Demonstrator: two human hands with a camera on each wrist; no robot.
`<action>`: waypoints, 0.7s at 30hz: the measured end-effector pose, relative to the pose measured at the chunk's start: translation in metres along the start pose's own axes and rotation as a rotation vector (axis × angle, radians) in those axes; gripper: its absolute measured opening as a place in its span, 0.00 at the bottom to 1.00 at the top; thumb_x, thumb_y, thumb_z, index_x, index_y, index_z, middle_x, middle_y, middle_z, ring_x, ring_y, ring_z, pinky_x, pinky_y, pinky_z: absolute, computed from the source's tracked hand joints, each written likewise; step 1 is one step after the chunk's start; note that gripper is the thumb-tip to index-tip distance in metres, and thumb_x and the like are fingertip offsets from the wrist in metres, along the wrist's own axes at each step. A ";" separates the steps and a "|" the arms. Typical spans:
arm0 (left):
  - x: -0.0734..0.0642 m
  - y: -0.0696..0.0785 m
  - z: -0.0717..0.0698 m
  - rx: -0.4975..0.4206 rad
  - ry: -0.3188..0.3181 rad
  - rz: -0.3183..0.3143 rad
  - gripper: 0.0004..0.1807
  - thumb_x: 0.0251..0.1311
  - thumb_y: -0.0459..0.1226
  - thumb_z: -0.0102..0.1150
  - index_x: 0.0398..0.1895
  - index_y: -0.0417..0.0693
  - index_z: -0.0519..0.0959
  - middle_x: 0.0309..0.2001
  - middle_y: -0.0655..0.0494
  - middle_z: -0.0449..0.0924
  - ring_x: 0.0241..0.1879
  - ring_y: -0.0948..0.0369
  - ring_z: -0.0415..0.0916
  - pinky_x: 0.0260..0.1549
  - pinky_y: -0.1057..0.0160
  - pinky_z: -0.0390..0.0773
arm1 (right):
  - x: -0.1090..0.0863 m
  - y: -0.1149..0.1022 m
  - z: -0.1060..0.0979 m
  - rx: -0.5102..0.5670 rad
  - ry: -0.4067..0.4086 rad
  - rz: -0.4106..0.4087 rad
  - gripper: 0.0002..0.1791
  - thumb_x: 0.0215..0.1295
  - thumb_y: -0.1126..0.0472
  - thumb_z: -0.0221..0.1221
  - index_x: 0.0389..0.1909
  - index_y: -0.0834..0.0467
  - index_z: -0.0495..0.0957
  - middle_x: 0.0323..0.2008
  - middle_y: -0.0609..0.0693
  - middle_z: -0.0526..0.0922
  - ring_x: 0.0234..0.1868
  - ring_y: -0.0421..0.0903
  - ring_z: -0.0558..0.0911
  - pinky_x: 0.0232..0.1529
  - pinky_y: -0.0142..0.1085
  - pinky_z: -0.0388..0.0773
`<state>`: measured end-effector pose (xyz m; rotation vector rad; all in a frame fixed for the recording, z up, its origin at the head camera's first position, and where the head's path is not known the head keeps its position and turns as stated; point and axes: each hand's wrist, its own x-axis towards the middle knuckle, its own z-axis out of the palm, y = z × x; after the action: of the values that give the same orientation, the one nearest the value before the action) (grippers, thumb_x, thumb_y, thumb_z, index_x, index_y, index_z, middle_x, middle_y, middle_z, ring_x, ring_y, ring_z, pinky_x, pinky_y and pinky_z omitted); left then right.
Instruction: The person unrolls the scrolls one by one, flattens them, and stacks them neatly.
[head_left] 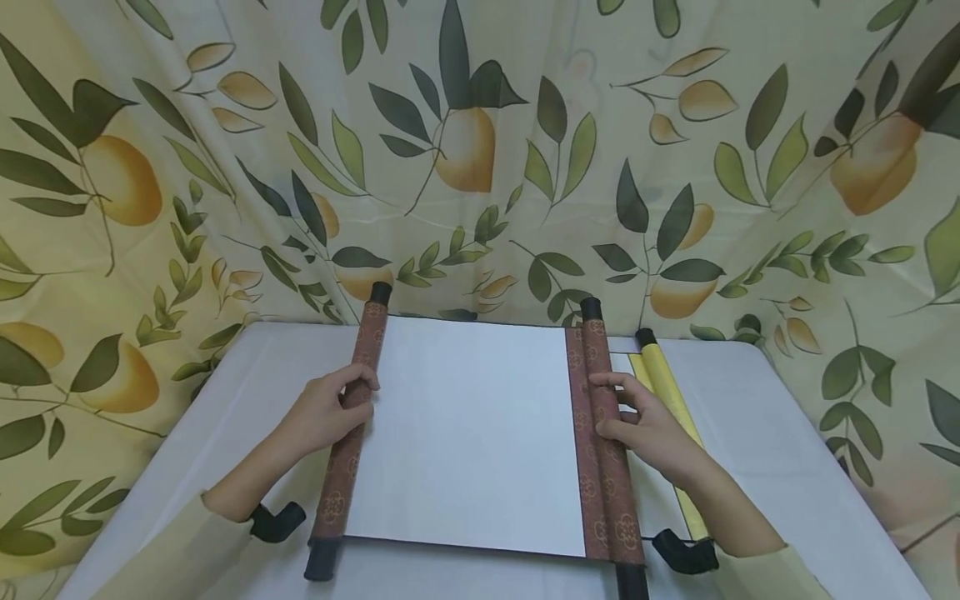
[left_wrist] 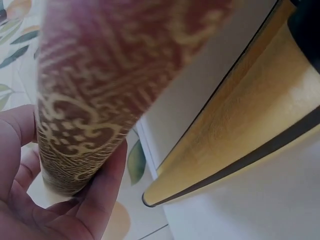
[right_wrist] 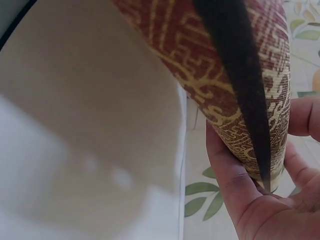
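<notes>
A hanging scroll with reddish-brown, gold-patterned ends lies partly unrolled, its blank white sheet (head_left: 472, 433) spread between two rolls with black end caps. My left hand (head_left: 326, 412) grips the left roll (head_left: 341, 475) near its middle, thumb and fingers curled around it. My right hand (head_left: 656, 429) holds the right roll (head_left: 617, 487) in the same way. From the left wrist view, the brocade roll (left_wrist: 95, 100) sits within the curled fingers of the left hand (left_wrist: 60, 220). The right wrist view shows the right hand (right_wrist: 265, 212) around the other roll (right_wrist: 210, 65), which bears a dark strip.
A second, yellow scroll (head_left: 663, 375) lies on the table to the right, partly beneath the red one. The white-covered table (head_left: 757, 433) backs onto a fruit-and-leaf curtain (head_left: 540, 200). A black wrist mount (head_left: 277, 522) is on the left wrist, another (head_left: 684, 552) on the right.
</notes>
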<state>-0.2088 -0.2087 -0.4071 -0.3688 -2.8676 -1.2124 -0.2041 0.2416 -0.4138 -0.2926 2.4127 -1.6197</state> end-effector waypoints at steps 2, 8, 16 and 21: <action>0.000 -0.002 0.000 0.011 0.002 0.006 0.13 0.54 0.30 0.64 0.42 0.51 0.76 0.32 0.52 0.75 0.26 0.58 0.68 0.19 0.63 0.68 | 0.001 0.000 0.000 0.007 -0.001 -0.006 0.34 0.65 0.69 0.58 0.71 0.56 0.60 0.64 0.67 0.63 0.53 0.59 0.79 0.43 0.45 0.82; 0.000 -0.005 -0.002 0.026 -0.019 -0.007 0.22 0.46 0.31 0.75 0.40 0.51 0.71 0.38 0.49 0.75 0.35 0.53 0.71 0.24 0.62 0.72 | 0.002 -0.003 0.000 0.004 -0.001 0.002 0.34 0.65 0.69 0.58 0.71 0.55 0.60 0.64 0.67 0.63 0.53 0.59 0.79 0.43 0.44 0.82; -0.001 -0.009 -0.006 0.047 -0.012 0.010 0.16 0.50 0.29 0.64 0.40 0.53 0.73 0.42 0.49 0.78 0.39 0.52 0.72 0.30 0.60 0.73 | 0.001 -0.004 0.001 -0.008 0.008 0.010 0.35 0.65 0.69 0.59 0.72 0.55 0.59 0.64 0.67 0.63 0.52 0.58 0.79 0.42 0.44 0.82; 0.000 -0.009 -0.009 0.085 0.003 0.014 0.14 0.51 0.30 0.64 0.40 0.54 0.78 0.45 0.52 0.81 0.40 0.53 0.72 0.35 0.58 0.72 | 0.002 -0.005 0.002 -0.012 0.009 0.006 0.35 0.65 0.68 0.59 0.72 0.55 0.59 0.64 0.67 0.63 0.53 0.59 0.79 0.43 0.44 0.82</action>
<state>-0.2118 -0.2211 -0.4077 -0.3839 -2.8972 -1.0829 -0.2053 0.2378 -0.4101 -0.2809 2.4283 -1.6081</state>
